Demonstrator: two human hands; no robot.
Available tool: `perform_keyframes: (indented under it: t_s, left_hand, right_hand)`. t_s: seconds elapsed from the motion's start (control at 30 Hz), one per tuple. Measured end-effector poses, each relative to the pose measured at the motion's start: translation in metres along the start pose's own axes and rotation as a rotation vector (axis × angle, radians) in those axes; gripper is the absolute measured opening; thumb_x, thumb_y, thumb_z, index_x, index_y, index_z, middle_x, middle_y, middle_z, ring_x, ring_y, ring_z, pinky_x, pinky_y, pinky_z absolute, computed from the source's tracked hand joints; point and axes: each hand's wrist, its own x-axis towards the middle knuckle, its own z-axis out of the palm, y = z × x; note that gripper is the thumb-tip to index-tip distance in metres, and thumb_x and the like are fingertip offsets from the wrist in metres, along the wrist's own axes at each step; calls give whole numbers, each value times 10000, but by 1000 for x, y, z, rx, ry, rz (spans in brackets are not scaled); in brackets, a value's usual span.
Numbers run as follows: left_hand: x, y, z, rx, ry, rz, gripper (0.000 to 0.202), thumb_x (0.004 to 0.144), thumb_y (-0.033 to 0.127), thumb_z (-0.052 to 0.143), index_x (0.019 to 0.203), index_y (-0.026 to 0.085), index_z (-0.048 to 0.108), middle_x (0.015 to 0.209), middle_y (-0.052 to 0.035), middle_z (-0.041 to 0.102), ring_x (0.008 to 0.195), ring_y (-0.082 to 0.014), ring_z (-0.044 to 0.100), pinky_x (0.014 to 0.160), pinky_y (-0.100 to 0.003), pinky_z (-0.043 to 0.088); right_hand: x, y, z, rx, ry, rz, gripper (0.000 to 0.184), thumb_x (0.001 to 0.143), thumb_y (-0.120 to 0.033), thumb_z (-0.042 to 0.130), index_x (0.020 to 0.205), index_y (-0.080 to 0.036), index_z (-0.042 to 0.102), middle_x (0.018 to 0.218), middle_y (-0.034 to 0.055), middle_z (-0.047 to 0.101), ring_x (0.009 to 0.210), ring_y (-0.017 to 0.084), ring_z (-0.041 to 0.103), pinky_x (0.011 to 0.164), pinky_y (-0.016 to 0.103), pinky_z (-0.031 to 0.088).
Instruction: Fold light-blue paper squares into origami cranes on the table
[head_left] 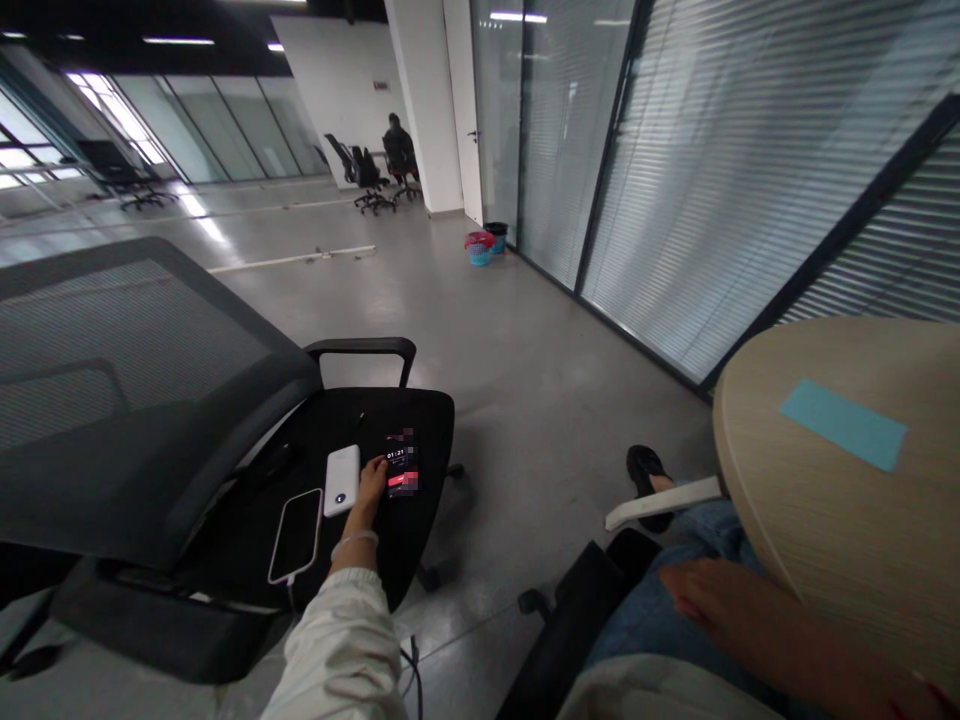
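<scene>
On the black seat of an office chair (pixel 341 415) lies a dark phone (pixel 403 465) with its screen lit, showing 01:21 and a red area. My left hand (pixel 371 482) reaches down to it, fingers closed together at its left edge. Just left of the hand is a white power bank (pixel 342 478) with a small round dark display. A second phone (pixel 296 537), white-edged with a dark screen, lies further left, a white cable plugged into its lower end. My right hand (pixel 694 588) is over my lap beside the table, its fingers bent under and mostly hidden.
A round wooden table (pixel 757 420) with a blue paper slip (pixel 844 423) stands at the right. Ahead along the glass wall are small bins (pixel 480 247). A person (pixel 399 145) sits far off near other office chairs. A dark cable (pixel 414 670) hangs below the seat.
</scene>
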Motion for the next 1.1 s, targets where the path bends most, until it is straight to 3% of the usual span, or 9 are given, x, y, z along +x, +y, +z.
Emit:
perform_keyframes:
  t_s: [0.13, 0.57, 0.83, 0.97, 1.1]
  left_hand:
    - [-1, -1, -1, -3, -4, 3, 330, 866, 247, 475, 1142, 131, 614, 1137, -125, 663, 1110, -235, 605, 964, -338, 467]
    - [1, -3, -2, -8, -12, -9, 318, 870, 249, 486, 1138, 142, 619, 1132, -116, 664, 1107, -241, 604, 971, -352, 462]
    - [-1, 2, -3, -8, -4, -2, 307, 862, 235, 490, 1117, 137, 631, 1134, -119, 666, 1127, -246, 594, 978, -347, 461]
    - [-2, 3, -3, -10, 1, -4, 301, 860, 238, 498, 1113, 145, 633, 1126, -112, 669, 1125, -250, 594, 970, -355, 469]
    - [-3, 3, -3, -12, 3, -8, 297, 857, 240, 510, 1111, 151, 634, 1123, -114, 668, 1108, -254, 602, 964, -366, 474]
  right_hand:
    - [1, -1, -5, 89, -100, 27, 299, 805, -52, 369, 711, -181, 621, 711, 59, 714, 610, 185, 659, 572, 278, 438]
    - [2, 3, -3, 62, -197, 40, 285, 810, -62, 377, 739, -176, 629, 704, 53, 696, 636, 184, 658, 598, 274, 436]
    - [-2, 4, 2, 18, -87, 21, 305, 800, -38, 369, 750, -191, 627, 720, 45, 700, 649, 190, 664, 614, 280, 447]
    - [-2, 7, 4, 84, -84, 9, 288, 814, -66, 381, 718, -203, 616, 655, 40, 676, 591, 200, 638, 581, 303, 435]
    - [-3, 5, 2, 83, -73, 3, 283, 832, -72, 384, 747, -205, 620, 728, 50, 700, 666, 210, 665, 606, 306, 446]
